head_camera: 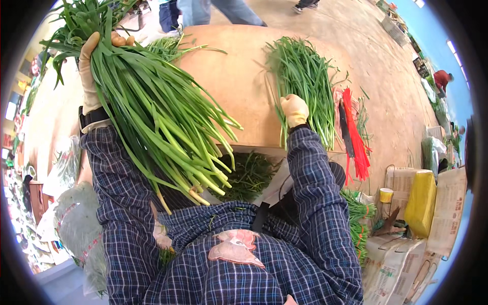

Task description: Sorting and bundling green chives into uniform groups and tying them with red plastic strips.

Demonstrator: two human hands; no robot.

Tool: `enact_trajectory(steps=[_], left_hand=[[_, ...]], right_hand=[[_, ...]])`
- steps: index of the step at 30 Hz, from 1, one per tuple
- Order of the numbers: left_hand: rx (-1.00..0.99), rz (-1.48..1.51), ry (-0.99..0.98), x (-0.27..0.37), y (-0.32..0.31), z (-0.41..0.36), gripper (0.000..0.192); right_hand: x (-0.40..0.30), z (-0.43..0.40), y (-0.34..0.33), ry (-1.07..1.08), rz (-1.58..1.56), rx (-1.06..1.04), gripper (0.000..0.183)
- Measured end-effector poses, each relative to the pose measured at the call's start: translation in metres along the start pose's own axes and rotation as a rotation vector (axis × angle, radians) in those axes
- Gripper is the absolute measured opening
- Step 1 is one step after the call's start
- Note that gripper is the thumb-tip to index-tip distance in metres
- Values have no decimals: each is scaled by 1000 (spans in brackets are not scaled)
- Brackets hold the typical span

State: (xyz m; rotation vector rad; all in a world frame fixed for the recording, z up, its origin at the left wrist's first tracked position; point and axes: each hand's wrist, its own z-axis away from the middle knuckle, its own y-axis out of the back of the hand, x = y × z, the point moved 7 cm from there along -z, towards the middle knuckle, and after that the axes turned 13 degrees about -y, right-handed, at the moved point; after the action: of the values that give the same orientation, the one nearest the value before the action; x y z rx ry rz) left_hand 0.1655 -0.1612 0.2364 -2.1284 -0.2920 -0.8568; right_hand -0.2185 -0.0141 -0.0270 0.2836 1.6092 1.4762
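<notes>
My left hand [91,57], in a pale glove, grips a large bunch of long green leafy stalks [152,110] that look like garlic chives. Their leafy tips stick up past the hand, and the paler stem ends fan down to the right over my lap. My right hand [295,109], gloved and curled into a fist, is at the lower left edge of a pile of thinner green stalks [307,76] on the wooden table [225,91]. Whether its fingers hold a stalk is hidden. Right of that pile lie a dark blade [345,127] and a bundle of red ties [356,141].
Loose greens [162,48] lie at the table's far left. Below its near edge are more cut greens [248,177]. Tied green bundles [358,221], a yellow block [419,204] and cartons [396,263] stand right; plastic bags [76,217] lie left. People stand beyond the table.
</notes>
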Motion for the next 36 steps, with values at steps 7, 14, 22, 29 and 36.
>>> enact_trajectory(steps=[7,14,22,29,36], left_hand=[[34,60,53,-15,23,0,33],[46,113,67,-7,27,6,33],[136,18,55,-12,35,1,34],[241,-412,-15,-46,86,-32,27],[416,-772,322,-223,201,-96,32]], right_hand=[[-9,20,-11,16,-215,-511,29],[-39,11,2,198,96,-283,27],[-79,-71,-12,340,535,118,23],[-74,-32,64,183,-453,-201,21],[-30,177,63,69,-553,-982,18]])
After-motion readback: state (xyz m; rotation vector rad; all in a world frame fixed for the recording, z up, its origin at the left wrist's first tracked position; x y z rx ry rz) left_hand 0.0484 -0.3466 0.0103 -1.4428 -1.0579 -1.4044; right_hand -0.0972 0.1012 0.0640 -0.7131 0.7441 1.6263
